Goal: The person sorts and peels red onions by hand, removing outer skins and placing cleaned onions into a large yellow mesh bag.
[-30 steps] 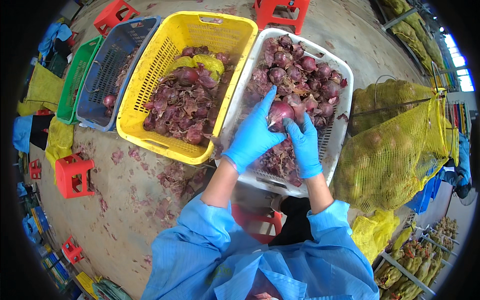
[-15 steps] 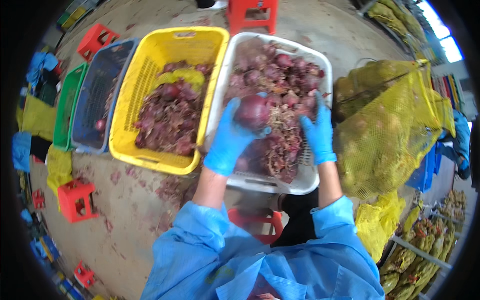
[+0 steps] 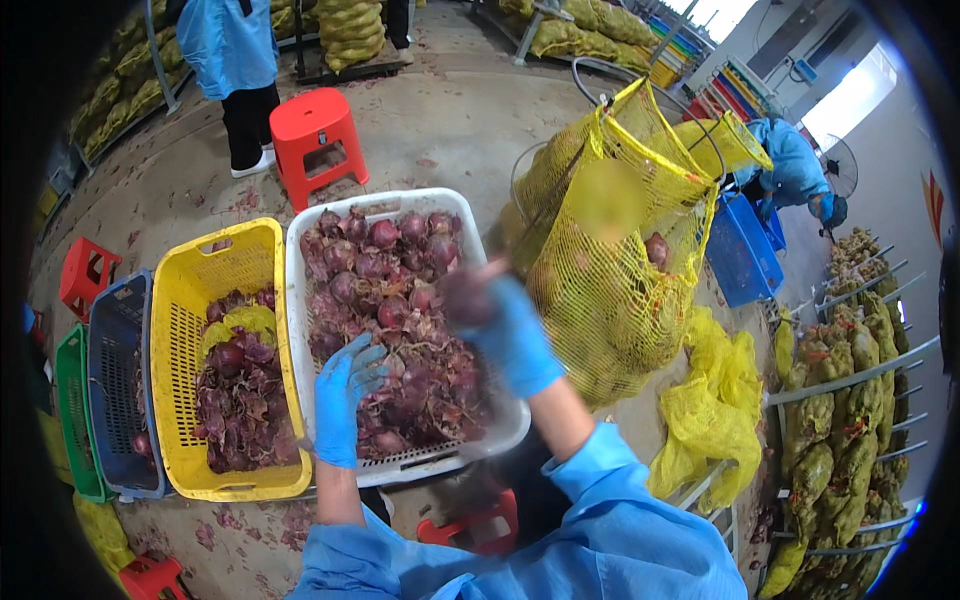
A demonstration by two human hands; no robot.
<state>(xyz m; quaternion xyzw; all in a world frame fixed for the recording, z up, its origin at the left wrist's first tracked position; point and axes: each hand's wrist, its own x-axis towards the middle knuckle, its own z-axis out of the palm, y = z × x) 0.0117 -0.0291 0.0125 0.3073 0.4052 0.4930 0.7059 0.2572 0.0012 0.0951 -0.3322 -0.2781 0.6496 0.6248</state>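
Note:
A large red onion, smeared by motion, is in my blue-gloved right hand, above the right side of the white basket. The fingers wrap the onion. My left hand, gloved in blue too, hovers over the near left part of that basket with its fingers apart and nothing in them. Below both hands lie many red onions mixed with loose dry skins. Right beside my right hand stands a yellow mesh sack, filled with onions and held open at the top by a metal hoop.
To the left, a yellow basket holds onion skins, with blue and green baskets beyond. A red stool and a standing person are ahead. Another person bends at a blue crate. Empty mesh sacks lie right.
The onion has passed from my left hand to my right, which has carried it toward the mesh sack. My left hand has opened. The view has swung right and up.

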